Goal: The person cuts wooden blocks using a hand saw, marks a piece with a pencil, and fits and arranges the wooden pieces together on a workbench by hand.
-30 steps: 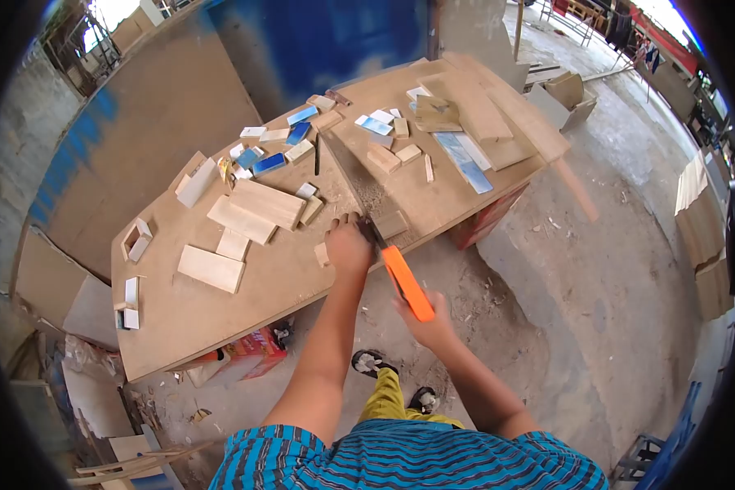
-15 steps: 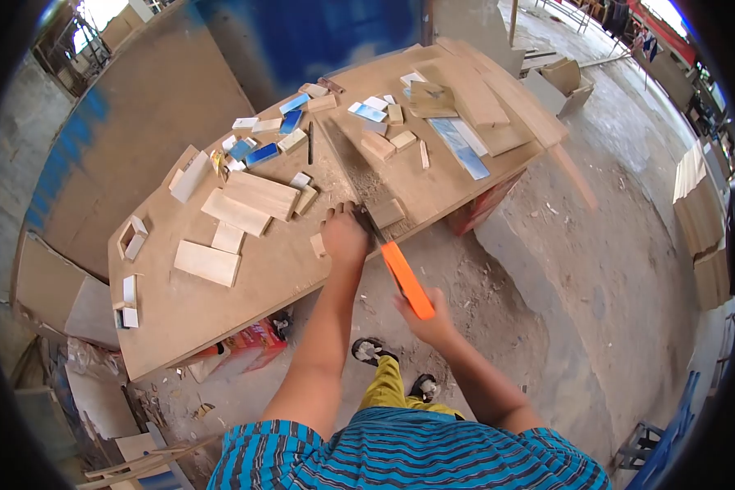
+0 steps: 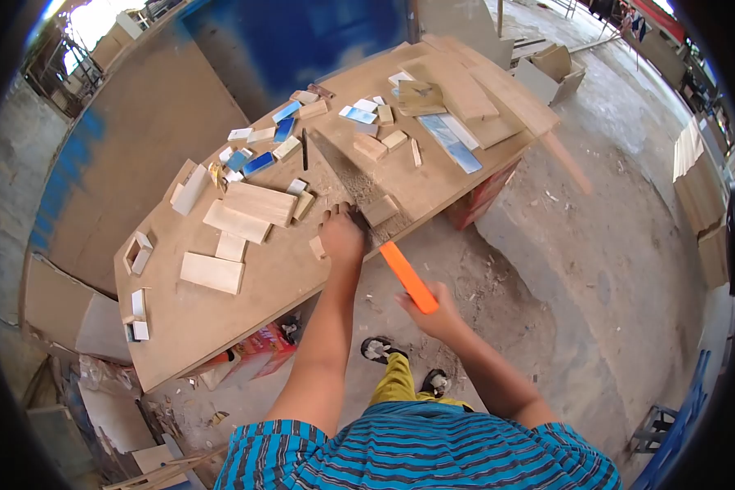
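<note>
The camera is worn on the head and looks forward and down. The shirt (image 3: 420, 449) is very close, at the bottom; the table (image 3: 429, 188) sits farther off, higher up.

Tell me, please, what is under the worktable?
Under the worktable, one red printed box shows at the left and another red box at the right, both partly covered. The worktable itself hides what lies farther back, so I cannot tell.
</note>
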{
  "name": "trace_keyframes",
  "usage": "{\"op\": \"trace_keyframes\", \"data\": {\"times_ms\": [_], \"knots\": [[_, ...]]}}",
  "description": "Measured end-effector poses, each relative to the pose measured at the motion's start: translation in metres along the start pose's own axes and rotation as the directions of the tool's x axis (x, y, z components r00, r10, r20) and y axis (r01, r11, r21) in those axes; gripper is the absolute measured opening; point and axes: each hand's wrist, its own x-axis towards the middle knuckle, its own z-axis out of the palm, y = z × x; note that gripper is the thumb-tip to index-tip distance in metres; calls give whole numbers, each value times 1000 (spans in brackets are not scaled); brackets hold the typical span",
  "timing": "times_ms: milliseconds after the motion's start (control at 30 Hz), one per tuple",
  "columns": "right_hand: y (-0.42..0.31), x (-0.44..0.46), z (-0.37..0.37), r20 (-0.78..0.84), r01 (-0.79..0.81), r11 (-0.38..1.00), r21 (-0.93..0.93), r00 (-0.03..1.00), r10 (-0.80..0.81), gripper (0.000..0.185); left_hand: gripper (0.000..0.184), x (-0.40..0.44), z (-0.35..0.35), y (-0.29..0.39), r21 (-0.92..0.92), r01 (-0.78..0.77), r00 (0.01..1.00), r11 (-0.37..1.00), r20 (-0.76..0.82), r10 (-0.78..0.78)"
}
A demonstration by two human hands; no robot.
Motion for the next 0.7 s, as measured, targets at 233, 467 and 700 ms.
{"op": "trace_keyframes", "data": {"times_ms": [233, 467, 700], "knots": [[25, -74, -10, 20, 234, 967, -104, 972, -233, 25, 14, -4, -8, 3, 13, -27, 998, 1000, -63, 28], [10, 5, 22, -41, 97, 993, -60, 994, -99, 28, 17, -3, -2, -3, -12, -55, 998, 998, -30, 55], [29, -117, -19, 48, 198, 966, -167, 980, -192, 25, 17, -5, -5, 4, 39, -11, 999, 999, -36, 12]]}}
